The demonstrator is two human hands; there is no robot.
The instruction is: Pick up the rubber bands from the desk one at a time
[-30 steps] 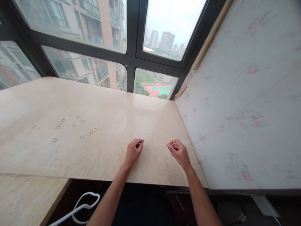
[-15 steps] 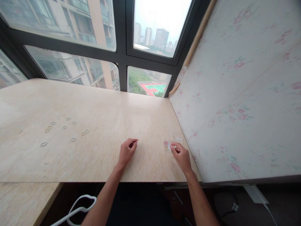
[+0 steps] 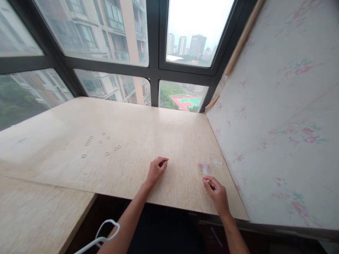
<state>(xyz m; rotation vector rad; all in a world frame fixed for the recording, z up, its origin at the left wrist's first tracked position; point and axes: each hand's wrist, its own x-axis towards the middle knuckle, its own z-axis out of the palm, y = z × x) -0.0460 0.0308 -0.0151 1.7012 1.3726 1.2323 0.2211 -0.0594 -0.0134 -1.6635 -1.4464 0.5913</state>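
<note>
Pinching something tiny in our right hand (image 3: pixel 217 192); small clear plastic packet (image 3: pixel 204 169) lies just beside, at 11 o'clock; left hand (image 3: pixel 156 168) loosely curled, farther off.

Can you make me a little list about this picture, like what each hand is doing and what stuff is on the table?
Left hand: the left hand rests on the table, fingers curled, pinching something small that is too tiny to name.
Right hand: the right hand rests near the table's front edge, fingertips together, just below the clear packets.
Clear packets: two small clear packets lie flat near the flowery wall.
Rings: a scatter of small rings lies to the left.
Table: pale wooden table by the window.
</note>
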